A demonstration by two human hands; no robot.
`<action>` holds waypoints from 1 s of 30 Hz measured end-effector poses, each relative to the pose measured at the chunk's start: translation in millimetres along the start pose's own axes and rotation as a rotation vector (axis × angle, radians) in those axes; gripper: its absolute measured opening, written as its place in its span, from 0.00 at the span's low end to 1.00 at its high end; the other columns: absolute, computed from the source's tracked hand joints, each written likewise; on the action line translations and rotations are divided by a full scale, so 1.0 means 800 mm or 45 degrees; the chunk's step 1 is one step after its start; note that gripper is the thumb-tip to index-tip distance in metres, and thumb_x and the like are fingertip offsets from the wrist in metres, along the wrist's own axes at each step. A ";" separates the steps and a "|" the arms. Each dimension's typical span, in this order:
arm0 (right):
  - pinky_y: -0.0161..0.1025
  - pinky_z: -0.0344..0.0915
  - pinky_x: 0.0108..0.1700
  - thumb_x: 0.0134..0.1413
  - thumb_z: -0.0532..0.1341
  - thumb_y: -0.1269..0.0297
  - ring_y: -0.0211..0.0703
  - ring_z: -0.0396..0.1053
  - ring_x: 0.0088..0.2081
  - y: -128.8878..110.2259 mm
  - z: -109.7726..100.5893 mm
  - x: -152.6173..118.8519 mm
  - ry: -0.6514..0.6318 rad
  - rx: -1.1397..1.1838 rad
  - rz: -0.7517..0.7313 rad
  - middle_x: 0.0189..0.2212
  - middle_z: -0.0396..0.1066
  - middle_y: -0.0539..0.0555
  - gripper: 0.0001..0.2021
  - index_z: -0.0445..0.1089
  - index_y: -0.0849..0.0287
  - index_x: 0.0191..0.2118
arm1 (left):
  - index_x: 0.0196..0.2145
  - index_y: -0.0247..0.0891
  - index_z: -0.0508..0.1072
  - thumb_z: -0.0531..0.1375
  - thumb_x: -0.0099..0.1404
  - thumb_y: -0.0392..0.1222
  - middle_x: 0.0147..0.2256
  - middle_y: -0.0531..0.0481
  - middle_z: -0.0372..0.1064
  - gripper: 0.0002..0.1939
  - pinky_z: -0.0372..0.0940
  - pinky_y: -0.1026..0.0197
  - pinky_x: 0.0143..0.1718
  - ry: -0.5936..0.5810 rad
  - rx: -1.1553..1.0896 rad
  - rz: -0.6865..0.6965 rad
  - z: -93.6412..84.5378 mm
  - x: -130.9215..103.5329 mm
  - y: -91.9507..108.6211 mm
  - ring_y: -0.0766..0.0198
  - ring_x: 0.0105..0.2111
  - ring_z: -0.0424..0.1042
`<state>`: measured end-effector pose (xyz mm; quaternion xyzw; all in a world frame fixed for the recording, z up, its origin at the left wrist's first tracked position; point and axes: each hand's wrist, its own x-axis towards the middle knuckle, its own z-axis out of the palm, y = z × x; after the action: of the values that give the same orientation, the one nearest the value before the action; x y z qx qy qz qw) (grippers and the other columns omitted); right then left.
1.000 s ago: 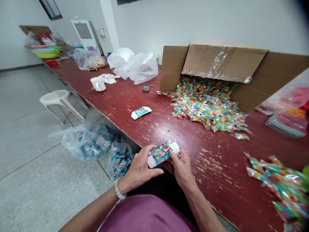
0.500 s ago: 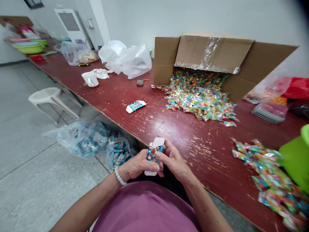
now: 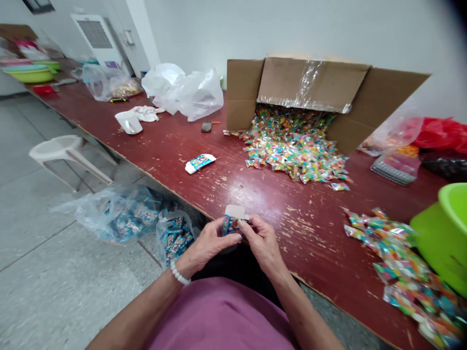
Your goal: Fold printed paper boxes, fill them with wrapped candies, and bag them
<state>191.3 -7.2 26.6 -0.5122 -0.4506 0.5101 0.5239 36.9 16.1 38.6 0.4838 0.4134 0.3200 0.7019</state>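
Note:
Between both hands, just off the table's front edge, is a small blue printed carton (image 3: 230, 223) with a white flap standing up at its far end. My left hand (image 3: 213, 241) grips its left side, thumb across the front. On the other side my right hand (image 3: 260, 238) pinches the carton near its top right, thumb by the flap. Fingers cover much of the print. Beyond them, another flattened blue-and-white carton (image 3: 200, 163) lies on the red table (image 3: 175, 165). Wrapped candies (image 3: 292, 150) spill from a large cardboard box (image 3: 314, 82).
More wrapped candies (image 3: 408, 262) lie at right beside a green tub (image 3: 441, 233). A white mug (image 3: 129, 122), a cloth (image 3: 148, 113) and plastic bags (image 3: 186, 90) are farther left. On the floor are bags of blue packets (image 3: 133, 214) and a white stool (image 3: 69, 148).
The carton has tipped in my hands, its flap now pointing away and its printed front less visible. My right thumb has moved up towards the flap. The view has shifted slightly right.

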 end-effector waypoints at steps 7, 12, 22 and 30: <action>0.37 0.70 0.37 0.50 0.70 0.55 0.41 0.73 0.34 -0.005 0.011 0.001 0.199 0.277 0.076 0.31 0.75 0.47 0.31 0.62 0.53 0.58 | 0.62 0.46 0.54 0.67 0.62 0.44 0.40 0.52 0.74 0.36 0.72 0.63 0.33 0.271 0.004 0.222 0.010 -0.014 -0.001 0.64 0.31 0.76; 0.38 0.68 0.42 0.55 0.67 0.52 0.41 0.72 0.37 0.007 0.009 0.002 0.083 0.244 -0.004 0.36 0.76 0.51 0.15 0.74 0.56 0.42 | 0.56 0.43 0.67 0.64 0.65 0.46 0.47 0.47 0.73 0.23 0.70 0.62 0.40 0.235 0.055 0.201 0.006 -0.014 -0.007 0.62 0.39 0.74; 0.35 0.64 0.35 0.39 0.76 0.54 0.37 0.68 0.30 0.001 -0.010 0.018 -0.146 0.395 0.226 0.28 0.73 0.47 0.24 0.75 0.56 0.43 | 0.38 0.37 0.73 0.61 0.68 0.49 0.35 0.52 0.70 0.12 0.63 0.67 0.38 0.132 0.218 0.186 -0.014 -0.009 0.002 0.67 0.36 0.67; 0.35 0.65 0.28 0.48 0.71 0.48 0.36 0.68 0.25 0.006 -0.009 0.016 -0.104 0.255 0.068 0.27 0.74 0.50 0.17 0.75 0.58 0.33 | 0.52 0.41 0.62 0.63 0.65 0.55 0.36 0.49 0.73 0.25 0.67 0.64 0.28 0.015 -0.225 -0.172 -0.006 -0.009 0.013 0.62 0.28 0.76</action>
<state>199.4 4.8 20.6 -0.4480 -0.4045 0.5868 0.5397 28.8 15.7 49.2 0.3891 0.4194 0.3100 0.7594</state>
